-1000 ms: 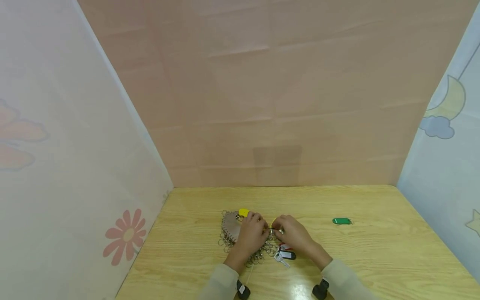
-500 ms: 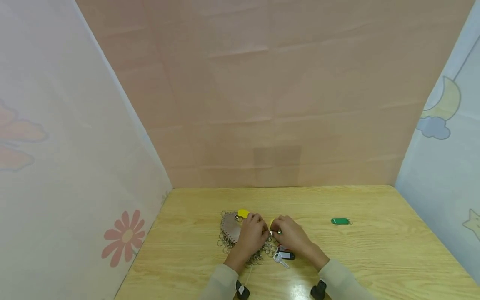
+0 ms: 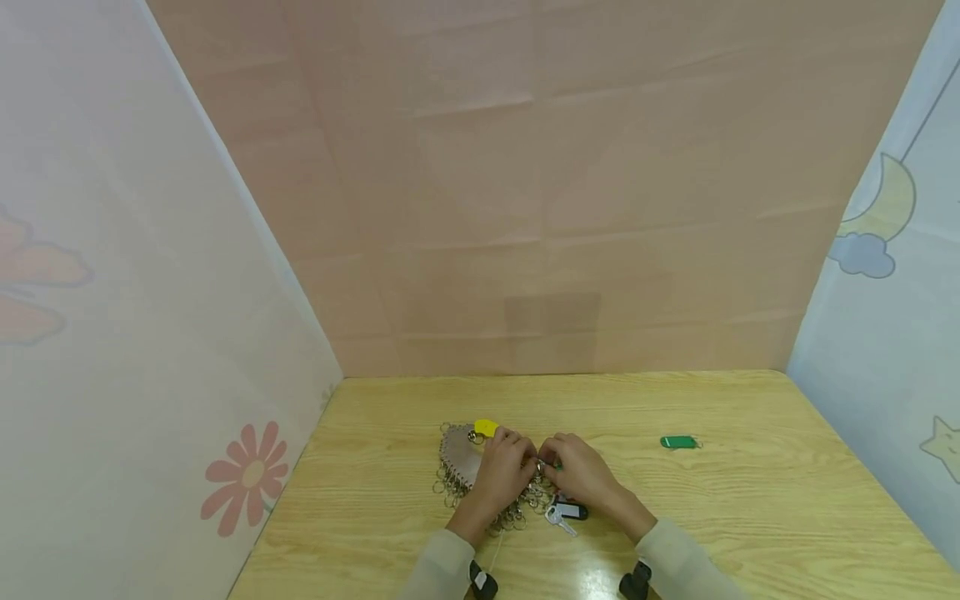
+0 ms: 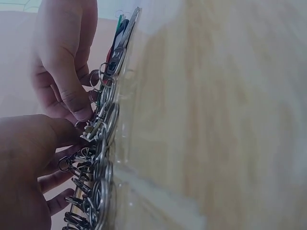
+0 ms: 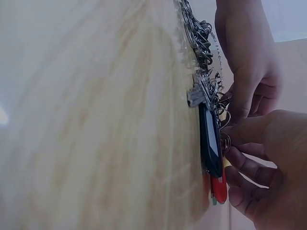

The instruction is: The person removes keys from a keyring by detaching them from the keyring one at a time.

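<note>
A grey board [image 3: 461, 450] edged with many metal rings lies on the table, a yellow tag [image 3: 486, 427] at its top. My left hand [image 3: 501, 475] pinches metal rings at the board's right side. Opposite it, my right hand [image 3: 587, 473] has thumb and finger closed on a small ring, the fingertips of both hands nearly touching. Beneath the right hand lie a black tag [image 3: 572, 510] and a silver key [image 3: 559, 520]. The right wrist view shows a red tag [image 5: 219, 189] beside the black one. Fingers partly hide the pinched rings.
A green tag [image 3: 678, 442] with a small ring lies apart on the right of the wooden table [image 3: 750, 500]. Patterned sheets stand at the left and right, and a plain brownish sheet [image 3: 450, 208] rises behind the table.
The right hand's fingers have shifted slightly at the ring, and the yellow piece seen beside them earlier is now hidden. The left hand has barely moved.
</note>
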Motion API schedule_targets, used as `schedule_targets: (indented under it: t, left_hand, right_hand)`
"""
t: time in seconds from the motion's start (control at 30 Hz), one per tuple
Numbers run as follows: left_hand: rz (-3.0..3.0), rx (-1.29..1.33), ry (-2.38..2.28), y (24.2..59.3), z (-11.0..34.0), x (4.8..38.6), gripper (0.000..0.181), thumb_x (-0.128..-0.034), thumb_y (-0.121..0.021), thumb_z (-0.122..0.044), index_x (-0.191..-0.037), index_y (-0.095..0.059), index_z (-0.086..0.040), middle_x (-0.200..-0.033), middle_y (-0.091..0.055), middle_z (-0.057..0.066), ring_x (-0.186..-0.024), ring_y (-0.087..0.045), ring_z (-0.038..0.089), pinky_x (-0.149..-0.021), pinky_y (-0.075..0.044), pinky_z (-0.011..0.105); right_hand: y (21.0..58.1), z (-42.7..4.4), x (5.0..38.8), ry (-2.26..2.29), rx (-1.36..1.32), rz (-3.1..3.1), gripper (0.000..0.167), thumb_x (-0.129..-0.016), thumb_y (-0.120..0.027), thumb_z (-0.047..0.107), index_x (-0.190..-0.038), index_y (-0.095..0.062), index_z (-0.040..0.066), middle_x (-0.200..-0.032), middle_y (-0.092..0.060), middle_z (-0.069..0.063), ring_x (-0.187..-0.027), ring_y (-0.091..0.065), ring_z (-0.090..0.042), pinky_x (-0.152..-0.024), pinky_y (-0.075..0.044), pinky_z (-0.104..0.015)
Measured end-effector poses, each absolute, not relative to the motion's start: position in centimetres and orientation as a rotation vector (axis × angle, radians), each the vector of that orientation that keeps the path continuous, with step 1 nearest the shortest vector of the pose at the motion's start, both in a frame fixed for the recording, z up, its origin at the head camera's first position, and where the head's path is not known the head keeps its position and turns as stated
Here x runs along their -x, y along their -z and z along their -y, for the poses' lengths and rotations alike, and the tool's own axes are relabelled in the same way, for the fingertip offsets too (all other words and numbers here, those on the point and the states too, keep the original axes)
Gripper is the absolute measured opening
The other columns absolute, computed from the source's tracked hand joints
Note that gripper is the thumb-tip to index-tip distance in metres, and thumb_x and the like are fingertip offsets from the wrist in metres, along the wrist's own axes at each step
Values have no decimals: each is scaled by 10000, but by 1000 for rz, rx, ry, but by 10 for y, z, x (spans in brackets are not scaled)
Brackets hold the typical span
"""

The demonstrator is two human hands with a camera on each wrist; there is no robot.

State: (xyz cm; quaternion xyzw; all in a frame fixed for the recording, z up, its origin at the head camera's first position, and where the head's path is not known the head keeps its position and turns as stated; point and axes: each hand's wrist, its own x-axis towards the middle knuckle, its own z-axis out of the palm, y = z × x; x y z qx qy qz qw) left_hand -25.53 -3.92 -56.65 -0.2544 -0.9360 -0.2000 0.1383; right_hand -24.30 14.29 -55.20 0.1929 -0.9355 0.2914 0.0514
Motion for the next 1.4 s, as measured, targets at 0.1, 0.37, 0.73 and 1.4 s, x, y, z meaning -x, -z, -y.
schedule_targets:
  t: [0.1, 0.37, 0.73, 1.4]
  left_hand:
    - [2715, 731, 613, 566, 39, 255, 44, -992, -776, -191, -962, -762, -220, -928, -756, -78, -1040, -573, 169, -864, -456, 373]
    - [2723, 728, 764, 570, 42, 257, 42, -1012, -754, -204, -980, -766, -227, -947, -755, -99, -1058, -558, 150, -915, -458, 417]
    - [2724, 727, 982, 566, 43, 253, 51, -982, -776, -206, -983, -750, -250, -889, -718, -154, -1054, -529, 106, -955, -411, 414]
    - [2712, 709, 965, 562, 45, 257, 50, -978, -785, -208, -928, -788, -214, -941, -766, -99, -983, -554, 117, -946, -478, 432]
  right_hand:
    - [551, -143, 242, -918, -575, 2838, 105, -899, -805, 63, -942, -758, 147, -879, -644, 89, -868, -599, -133, -727, -507, -303]
    - [552, -143, 242, -929, -548, 2812, 34, -947, -802, 162, -944, -768, 161, -862, -642, 113, -770, -587, -58, -659, -496, -245]
    - [550, -139, 237, -951, -451, 2767, 130, -928, -795, 96, -871, -785, 213, -832, -707, 83, -664, -562, 20, -584, -473, -214]
    - [546, -139, 238, -1096, -559, 2791, 125, -954, -727, 111, -930, -634, 191, -1083, -705, -63, -646, -578, -70, -558, -491, -241]
